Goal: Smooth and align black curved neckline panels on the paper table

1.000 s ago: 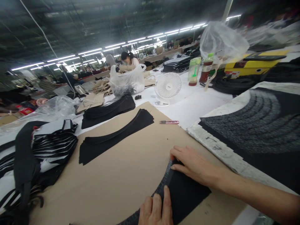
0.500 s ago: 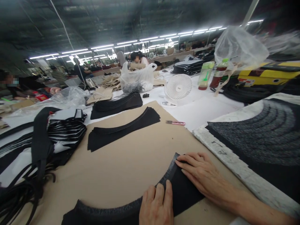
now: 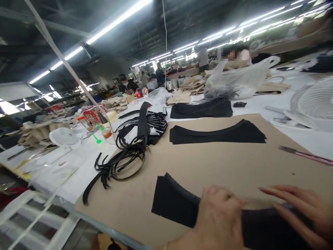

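Observation:
A curved black fabric piece [image 3: 177,201] lies on the tan board [image 3: 125,211] in front of me, a dark speckled strip along its concave upper edge. My left hand [image 3: 221,211] is closed over the middle of that edge, fingers bent and pressed together, their tips hidden. To its right is my right hand [image 3: 299,208], blurred, its fingers stretched out and apart over the piece's right part. That end of the piece is partly covered by the hand. Farther up the board rests a stack of similar black pieces [image 3: 215,135].
Pink-handled thread snips [image 3: 307,155] lie at the board's right. Another black stack [image 3: 201,109] sits behind, near a plastic bag [image 3: 241,81] and a white fan [image 3: 314,104]. Black strips [image 3: 125,163] tangle on the left, close to the table edge. People work in the background.
The view has swung left, bringing the table's left edge into sight. My left hand has gone from straighter fingers to bent ones; my right hand's fingers have spread away from the piece's corner.

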`<state>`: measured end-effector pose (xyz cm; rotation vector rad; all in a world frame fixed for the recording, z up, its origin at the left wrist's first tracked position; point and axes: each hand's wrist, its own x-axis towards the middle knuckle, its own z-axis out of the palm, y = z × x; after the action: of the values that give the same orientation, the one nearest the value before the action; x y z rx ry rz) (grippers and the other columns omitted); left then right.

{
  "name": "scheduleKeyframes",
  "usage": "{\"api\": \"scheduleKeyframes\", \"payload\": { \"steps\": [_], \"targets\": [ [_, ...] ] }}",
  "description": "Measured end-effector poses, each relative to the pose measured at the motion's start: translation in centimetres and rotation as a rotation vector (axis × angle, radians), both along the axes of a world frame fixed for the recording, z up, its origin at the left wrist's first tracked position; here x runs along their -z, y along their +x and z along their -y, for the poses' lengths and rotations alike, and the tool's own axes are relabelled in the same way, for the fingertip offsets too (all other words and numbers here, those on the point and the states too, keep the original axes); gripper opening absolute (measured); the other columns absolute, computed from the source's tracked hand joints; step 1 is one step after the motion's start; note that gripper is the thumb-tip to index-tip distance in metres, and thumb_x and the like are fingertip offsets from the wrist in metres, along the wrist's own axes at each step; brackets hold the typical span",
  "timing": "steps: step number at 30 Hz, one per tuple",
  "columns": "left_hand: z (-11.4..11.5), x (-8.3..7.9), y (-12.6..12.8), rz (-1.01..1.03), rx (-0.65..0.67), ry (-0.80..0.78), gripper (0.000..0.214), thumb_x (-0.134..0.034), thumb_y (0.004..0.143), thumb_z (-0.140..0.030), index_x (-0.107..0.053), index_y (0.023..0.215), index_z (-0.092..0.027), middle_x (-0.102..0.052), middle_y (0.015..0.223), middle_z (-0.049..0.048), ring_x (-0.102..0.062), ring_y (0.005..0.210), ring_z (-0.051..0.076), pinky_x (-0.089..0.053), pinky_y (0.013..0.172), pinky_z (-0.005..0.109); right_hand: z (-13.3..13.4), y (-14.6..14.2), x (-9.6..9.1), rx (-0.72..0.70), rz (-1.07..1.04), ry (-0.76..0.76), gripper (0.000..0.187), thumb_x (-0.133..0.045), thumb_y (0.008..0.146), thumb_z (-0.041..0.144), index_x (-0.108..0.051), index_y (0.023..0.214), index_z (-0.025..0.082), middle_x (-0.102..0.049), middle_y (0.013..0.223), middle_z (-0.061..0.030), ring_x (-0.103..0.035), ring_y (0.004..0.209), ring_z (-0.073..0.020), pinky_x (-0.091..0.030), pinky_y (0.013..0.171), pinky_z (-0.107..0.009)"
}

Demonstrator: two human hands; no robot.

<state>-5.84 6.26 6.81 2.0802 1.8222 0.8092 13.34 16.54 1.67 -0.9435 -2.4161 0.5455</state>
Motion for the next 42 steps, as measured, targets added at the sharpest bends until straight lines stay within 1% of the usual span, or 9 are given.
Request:
{"api": "scheduleKeyframes", "payload": {
  "steps": [2, 3, 6, 10, 16, 21, 28, 35, 42],
  "targets": [
    [0.3, -1.4, -4.9, -0.028, -0.026, -0.063, 0.034, -0.047, 0.088, -0.009, -0.063, 0.113, -0.026, -0.064, 0.109, 0.0007, -0.054, 0.105, 0.015, -0.043, 0.096, 0.029, 1.3, -2.6, -1.8, -0.010, -0.043, -0.022, 0.032, -0.047, 0.091, 0.043, -0.063, 0.117, 0.032, -0.063, 0.116, -0.0102, -0.055, 0.111, -0.0320, -0.042, 0.097, -0.051],
    [0.3, -1.9, -7.4, -0.077, -0.056, -0.124, 0.036, -0.048, 0.087, -0.008, -0.062, 0.114, -0.026, -0.063, 0.111, 0.0003, -0.051, 0.108, 0.014, -0.041, 0.098, 0.029, 2.0, -4.4, -2.7, -0.075, -0.007, -0.091, 0.033, -0.048, 0.091, 0.041, -0.063, 0.117, 0.029, -0.063, 0.117, -0.0107, -0.055, 0.111, -0.0311, -0.043, 0.097, -0.050],
    [0.1, -2.6, -13.9, -0.146, -0.045, -0.216, 0.038, -0.054, 0.084, -0.011, -0.060, 0.119, -0.023, -0.061, 0.116, 0.0031, -0.048, 0.114, 0.021, -0.036, 0.100, 0.039, 4.2, -11.0, -5.0, -0.176, 0.174, -0.263, 0.034, -0.046, 0.091, 0.026, -0.060, 0.122, 0.019, -0.062, 0.119, -0.0119, -0.054, 0.111, -0.0284, -0.040, 0.098, -0.048],
    [-0.4, -2.0, -17.8, -0.190, 0.082, -0.344, 0.032, -0.062, 0.082, -0.018, -0.062, 0.112, -0.027, -0.063, 0.111, 0.0005, -0.050, 0.110, 0.021, -0.034, 0.097, 0.039, 5.6, -17.6, -5.7, -0.128, 0.296, -0.246, 0.029, -0.056, 0.089, 0.019, -0.060, 0.117, 0.017, -0.064, 0.113, -0.0112, -0.055, 0.107, -0.0296, -0.037, 0.094, -0.048],
    [-1.4, -0.7, -18.5, -0.170, 0.188, -0.384, 0.010, -0.062, 0.081, -0.018, -0.065, 0.089, -0.024, -0.061, 0.097, -0.0016, -0.051, 0.104, 0.019, -0.031, 0.092, 0.035, 5.6, -19.6, -4.4, -0.045, 0.313, -0.249, 0.015, -0.062, 0.083, 0.014, -0.062, 0.097, 0.018, -0.066, 0.098, -0.0067, -0.056, 0.099, -0.0292, -0.035, 0.086, -0.045],
    [-1.6, -0.3, -19.2, -0.145, 0.234, -0.361, 0.010, -0.062, 0.081, -0.016, -0.064, 0.088, -0.023, -0.061, 0.097, -0.0025, -0.051, 0.104, 0.018, -0.030, 0.092, 0.034, 5.6, -19.8, -4.0, -0.023, 0.279, -0.258, 0.009, -0.061, 0.082, 0.010, -0.061, 0.085, 0.019, -0.065, 0.089, -0.0052, -0.057, 0.091, -0.0266, -0.037, 0.081, -0.040],
    [-1.6, -0.4, -19.1, -0.139, 0.287, -0.327, 0.014, -0.059, 0.083, -0.014, -0.067, 0.090, -0.024, -0.063, 0.094, -0.0020, -0.053, 0.102, 0.017, -0.031, 0.095, 0.033, 6.1, -19.4, -2.9, -0.045, 0.173, -0.256, 0.018, -0.058, 0.082, 0.003, -0.060, 0.090, 0.018, -0.062, 0.093, -0.0036, -0.055, 0.092, -0.0214, -0.042, 0.085, -0.034],
    [-1.5, -0.3, -18.8, -0.156, 0.297, -0.264, 0.020, -0.057, 0.082, -0.009, -0.070, 0.088, -0.024, -0.064, 0.093, -0.0011, -0.054, 0.099, 0.015, -0.033, 0.094, 0.031, 6.6, -19.3, -2.8, -0.068, 0.155, -0.212, 0.025, -0.046, 0.087, -0.001, -0.062, 0.092, 0.018, -0.059, 0.093, -0.0062, -0.056, 0.091, -0.0231, -0.045, 0.083, -0.035],
    [-0.9, 0.0, -19.0, -0.206, 0.345, -0.181, 0.026, -0.051, 0.088, -0.007, -0.071, 0.090, -0.024, -0.067, 0.089, -0.0003, -0.053, 0.094, 0.015, -0.033, 0.093, 0.032, 7.2, -19.0, -1.2, -0.121, 0.195, -0.053, 0.034, -0.040, 0.085, -0.004, -0.063, 0.101, 0.015, -0.057, 0.097, -0.0097, -0.051, 0.091, -0.0263, -0.041, 0.086, -0.044]
  ]
}}
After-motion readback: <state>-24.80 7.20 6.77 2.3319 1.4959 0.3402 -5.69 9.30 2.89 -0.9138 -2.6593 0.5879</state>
